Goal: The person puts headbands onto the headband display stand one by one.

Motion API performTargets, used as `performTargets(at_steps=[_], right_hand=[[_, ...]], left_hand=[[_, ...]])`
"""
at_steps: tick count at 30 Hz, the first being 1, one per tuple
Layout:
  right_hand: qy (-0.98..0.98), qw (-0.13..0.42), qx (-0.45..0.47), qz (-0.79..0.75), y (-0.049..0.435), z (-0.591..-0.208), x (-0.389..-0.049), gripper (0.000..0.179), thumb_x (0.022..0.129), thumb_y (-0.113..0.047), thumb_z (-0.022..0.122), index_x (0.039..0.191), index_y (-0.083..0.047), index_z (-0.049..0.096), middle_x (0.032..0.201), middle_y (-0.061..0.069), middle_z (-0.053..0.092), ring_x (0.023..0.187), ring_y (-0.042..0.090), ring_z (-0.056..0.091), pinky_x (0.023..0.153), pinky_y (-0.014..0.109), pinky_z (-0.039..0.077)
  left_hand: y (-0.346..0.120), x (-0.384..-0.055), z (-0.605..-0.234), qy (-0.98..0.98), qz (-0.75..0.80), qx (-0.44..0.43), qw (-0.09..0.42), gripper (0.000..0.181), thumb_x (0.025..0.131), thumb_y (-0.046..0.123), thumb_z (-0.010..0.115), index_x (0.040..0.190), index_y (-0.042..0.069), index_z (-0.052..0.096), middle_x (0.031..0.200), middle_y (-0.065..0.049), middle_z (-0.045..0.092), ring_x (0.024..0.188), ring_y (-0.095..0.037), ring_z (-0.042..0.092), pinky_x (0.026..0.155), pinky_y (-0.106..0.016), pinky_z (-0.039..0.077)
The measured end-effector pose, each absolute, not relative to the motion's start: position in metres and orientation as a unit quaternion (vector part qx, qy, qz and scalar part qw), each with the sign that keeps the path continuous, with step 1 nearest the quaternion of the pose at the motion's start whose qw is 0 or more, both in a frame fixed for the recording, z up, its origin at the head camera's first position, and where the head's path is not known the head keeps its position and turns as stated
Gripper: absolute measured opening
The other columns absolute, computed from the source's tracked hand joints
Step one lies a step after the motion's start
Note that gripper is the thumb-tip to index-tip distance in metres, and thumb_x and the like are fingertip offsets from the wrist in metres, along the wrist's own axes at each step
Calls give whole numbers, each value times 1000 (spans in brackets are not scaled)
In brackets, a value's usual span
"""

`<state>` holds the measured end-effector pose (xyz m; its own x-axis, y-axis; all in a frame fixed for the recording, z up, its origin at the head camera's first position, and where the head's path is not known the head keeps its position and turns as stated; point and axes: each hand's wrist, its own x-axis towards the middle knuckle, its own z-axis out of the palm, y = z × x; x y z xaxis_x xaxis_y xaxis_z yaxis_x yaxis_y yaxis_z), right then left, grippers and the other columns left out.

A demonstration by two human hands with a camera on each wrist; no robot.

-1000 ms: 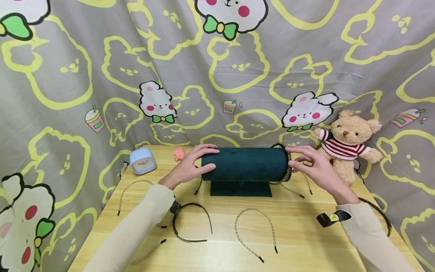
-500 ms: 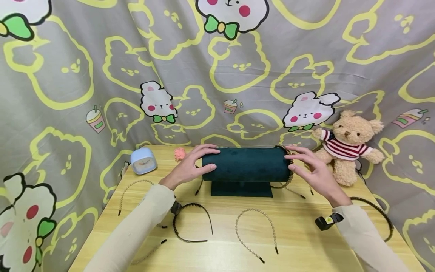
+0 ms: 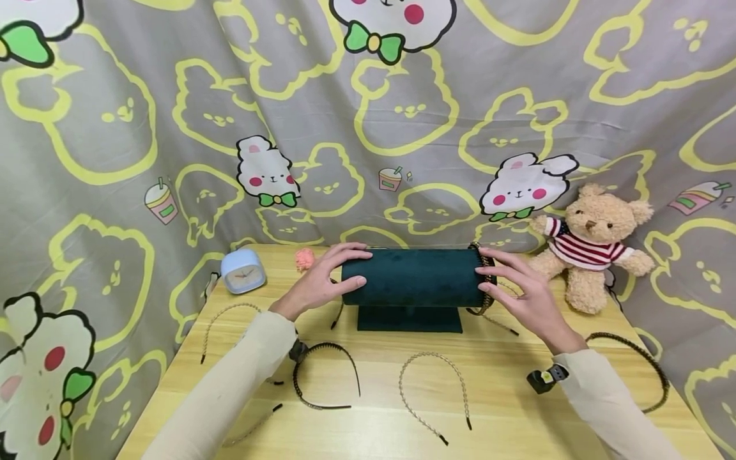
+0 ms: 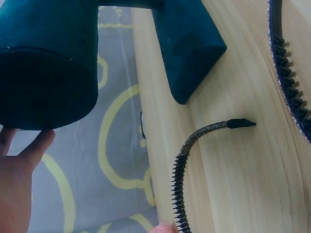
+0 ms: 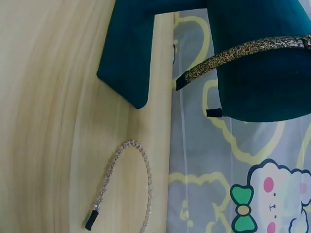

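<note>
A dark green velvet roll stand (image 3: pixel 414 278) stands at the back of the table on a flat base (image 3: pixel 409 319). My left hand (image 3: pixel 319 281) holds its left end, fingers over the top and thumb in front; in the left wrist view fingers (image 4: pixel 39 145) show beyond that end. Around the roll's right end sits a glittery dark headband (image 5: pixel 248 51), whose black-tipped ends point down past the roll. My right hand (image 3: pixel 526 297) grips this headband, its fingertips reaching across onto the velvet; the right wrist view does not show the hand.
Several headbands lie on the table: a black toothed one (image 3: pixel 296 380), a beaded one (image 3: pixel 400 383), a pale one (image 3: pixel 206 329) at left, a dark braided one (image 3: pixel 644 351) at right. A blue clock (image 3: pixel 243 271), pink object (image 3: pixel 304 259) and teddy bear (image 3: pixel 592 249) stand behind.
My right hand loosened from the roll's end face, then moved left over the headband, which now sits a little farther onto the roll. My left hand has stayed put.
</note>
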<state>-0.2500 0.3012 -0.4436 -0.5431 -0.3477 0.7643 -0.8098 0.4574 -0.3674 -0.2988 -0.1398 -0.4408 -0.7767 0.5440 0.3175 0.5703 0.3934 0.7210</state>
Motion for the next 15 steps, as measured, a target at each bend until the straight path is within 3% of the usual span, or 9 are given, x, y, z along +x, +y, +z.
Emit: performTargets(at_steps=[5,11,15], right_hand=[[-795,318,372,358,295,-442,-251,39,105,-41,72,124,-9,82,148,20,67,146,20,59,122,20,41],[-798,320,380,341,287,-442,-250,44,107,-47,67,126,-10,82,148,19,67,146,21,59,124,20,40],[-800,328,387,320,282,-442,-250,44,108,-47,66,126,-10,81,148,20,67,146,25,59,130,29,35]], left_hand=[[-139,-299,-440,-835,-438,-333,14,49,105,41,73,152,47,59,171,9,43,159,-19,37,127,-68,31],[-139,-297,-439,-835,-438,-332,15,50,105,41,74,152,47,59,170,14,43,159,-18,37,127,-68,31],[-139,-297,-439,-835,-438,-333,18,50,105,40,74,152,46,59,169,16,43,159,-18,37,127,-67,32]])
